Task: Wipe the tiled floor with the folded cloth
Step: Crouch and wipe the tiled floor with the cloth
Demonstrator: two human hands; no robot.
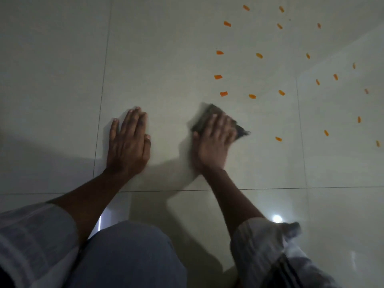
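The pale glossy tiled floor fills the view, crossed by thin dark grout lines. My right hand presses flat on a dark folded cloth that lies on the floor at centre; the cloth is blurred and sticks out past my fingers to the upper left and to the right. My left hand rests palm down on the tile to the left of it, fingers together, holding nothing.
Several small orange marks are scattered over the tiles beyond and to the right of the cloth. My knee in blue trousers is at the bottom. A bright light reflection shows on the floor near my right sleeve.
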